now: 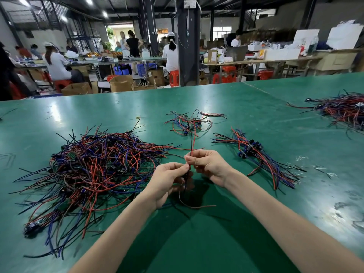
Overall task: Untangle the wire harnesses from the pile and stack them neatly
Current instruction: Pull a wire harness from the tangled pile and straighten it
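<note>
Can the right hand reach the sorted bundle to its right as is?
Probably yes. Only bare green table lies between the right hand and the sorted bundle, though it pinches a harness with the left hand.

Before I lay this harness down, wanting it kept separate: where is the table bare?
Bare table along the near edge, right of the tangled pile; also the far strip beyond the small cluster. Crowded left by that pile, right by the sorted stack.

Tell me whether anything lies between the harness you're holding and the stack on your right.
Nothing visible does. The left hand and right hand pinch the harness, and only bare table separates it from the stack. The small tangle lies farther back, off that path.
</note>
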The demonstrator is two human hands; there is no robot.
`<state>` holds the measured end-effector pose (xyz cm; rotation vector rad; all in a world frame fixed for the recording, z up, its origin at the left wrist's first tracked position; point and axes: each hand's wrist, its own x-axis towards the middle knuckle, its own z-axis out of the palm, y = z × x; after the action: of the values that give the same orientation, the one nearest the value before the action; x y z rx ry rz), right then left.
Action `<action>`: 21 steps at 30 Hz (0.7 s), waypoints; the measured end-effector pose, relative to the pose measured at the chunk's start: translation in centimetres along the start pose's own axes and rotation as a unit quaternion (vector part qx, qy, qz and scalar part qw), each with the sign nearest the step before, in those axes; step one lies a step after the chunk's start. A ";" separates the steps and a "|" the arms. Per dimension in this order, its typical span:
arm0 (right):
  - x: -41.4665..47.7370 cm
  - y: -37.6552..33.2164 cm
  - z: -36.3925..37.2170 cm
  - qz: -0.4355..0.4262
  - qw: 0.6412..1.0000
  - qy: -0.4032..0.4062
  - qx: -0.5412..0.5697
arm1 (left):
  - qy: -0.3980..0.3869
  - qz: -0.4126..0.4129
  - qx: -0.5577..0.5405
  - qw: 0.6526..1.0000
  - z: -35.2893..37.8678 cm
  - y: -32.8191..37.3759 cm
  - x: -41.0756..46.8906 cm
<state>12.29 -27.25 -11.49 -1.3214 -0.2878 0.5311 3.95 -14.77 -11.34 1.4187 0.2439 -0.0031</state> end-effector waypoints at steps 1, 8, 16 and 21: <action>0.1 0.1 0.0 -0.002 1.000 0.008 0.001 | -0.003 -0.003 -0.003 1.000 0.0 0.0 0.0; 0.2 0.1 0.0 0.000 1.000 0.019 -0.005 | -0.003 -0.010 -0.029 1.000 0.1 0.1 -0.1; 0.2 0.3 0.2 -0.001 1.000 0.017 -0.023 | 0.029 -0.011 -0.032 0.999 0.2 0.1 -0.1; 0.1 0.3 0.1 0.009 1.000 0.016 -0.018 | 0.036 -0.018 -0.003 0.999 -0.1 0.2 0.0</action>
<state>12.32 -27.07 -11.78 -1.3665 -0.2601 0.5225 3.92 -14.69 -11.19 1.4088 0.3284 0.0192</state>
